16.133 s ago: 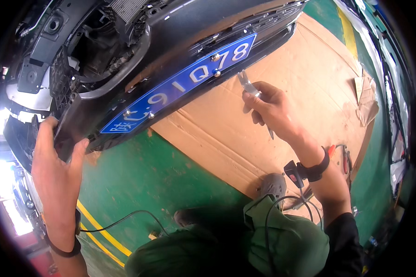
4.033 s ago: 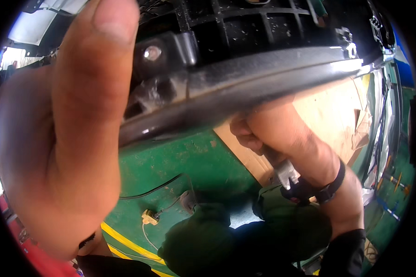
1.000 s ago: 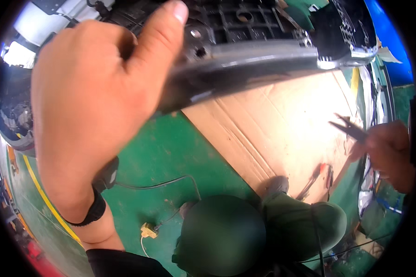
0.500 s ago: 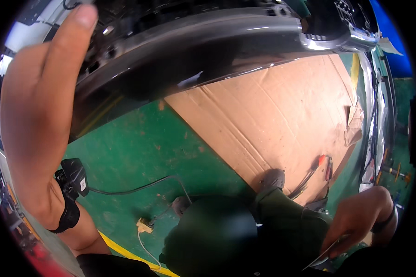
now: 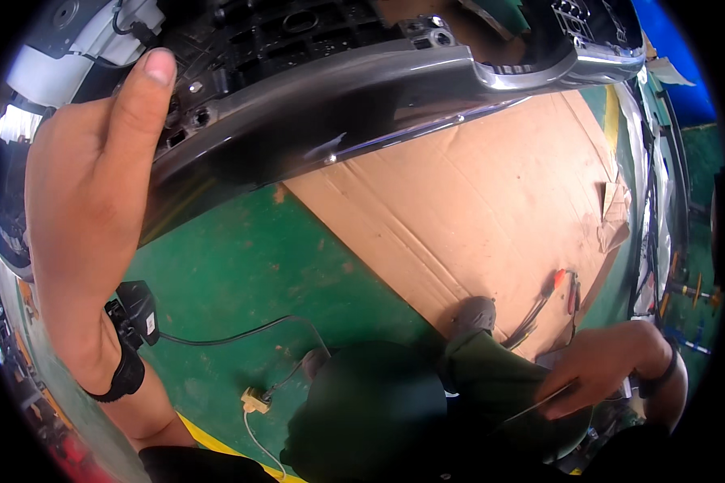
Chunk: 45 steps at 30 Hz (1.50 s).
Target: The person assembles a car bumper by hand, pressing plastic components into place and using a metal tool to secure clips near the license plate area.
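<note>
Black bumper at the left hand, thin metal tool in the right hand

The bumper stretches from the left hand off to the right, ahead of the right hand and well apart from it. The left hand lies over its left part, thumb extended near a bolt head; the fingers are hidden, so I cannot tell whether they curl round the edge. The right hand, low beside a trouser leg, is closed on the tool, of which only a narrow length shows.

The bumper looks like moulded plastic: probably light for its length but awkward, apt to flex midway, its glossy outer face slippery and easily scratched. The inner edge near the left thumb seems the surer hold, with a second one farther along. The tool is probably stiff and light, best held by the part inside the palm.

The bumper's long axis runs from the left hand away rightward, its glossy face toward the person, its ribbed side up. The tool points down and leftward from the right hand. Cardboard lies on the floor ahead of the right hand.
</note>
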Available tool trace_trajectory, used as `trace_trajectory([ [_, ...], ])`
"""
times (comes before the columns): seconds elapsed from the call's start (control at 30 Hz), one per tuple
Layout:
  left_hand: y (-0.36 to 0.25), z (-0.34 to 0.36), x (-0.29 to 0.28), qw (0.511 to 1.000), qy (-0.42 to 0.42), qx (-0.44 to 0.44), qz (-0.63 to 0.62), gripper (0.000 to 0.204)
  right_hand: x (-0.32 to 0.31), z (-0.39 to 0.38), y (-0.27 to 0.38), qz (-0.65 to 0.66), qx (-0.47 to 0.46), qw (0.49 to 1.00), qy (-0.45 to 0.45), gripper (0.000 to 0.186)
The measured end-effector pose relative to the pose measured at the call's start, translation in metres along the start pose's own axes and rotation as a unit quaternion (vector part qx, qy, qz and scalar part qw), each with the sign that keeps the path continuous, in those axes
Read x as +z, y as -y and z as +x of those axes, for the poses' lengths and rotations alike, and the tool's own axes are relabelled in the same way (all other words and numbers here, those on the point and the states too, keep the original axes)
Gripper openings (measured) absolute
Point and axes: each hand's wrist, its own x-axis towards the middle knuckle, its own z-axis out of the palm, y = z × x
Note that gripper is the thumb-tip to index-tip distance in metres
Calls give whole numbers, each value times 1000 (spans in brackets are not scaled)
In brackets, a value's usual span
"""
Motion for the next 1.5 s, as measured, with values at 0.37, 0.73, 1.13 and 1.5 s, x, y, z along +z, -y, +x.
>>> trace_trajectory([
  [0.37,-2,11,-32,998,-11,28,57,60,57,-84,30,225,49,963,-138,30],
  [0.73,7,-16,-86,998,-11,34,54,63,46,-1,153,387,10,850,-357,25],
  [1.13,16,-21,-45,998,-20,1,52,67,-80,262,79,131,-163,795,-570,36],
  [1.5,5,24,10,982,-37,-169,72,55,-159,339,28,670,-275,522,-451,43],
])
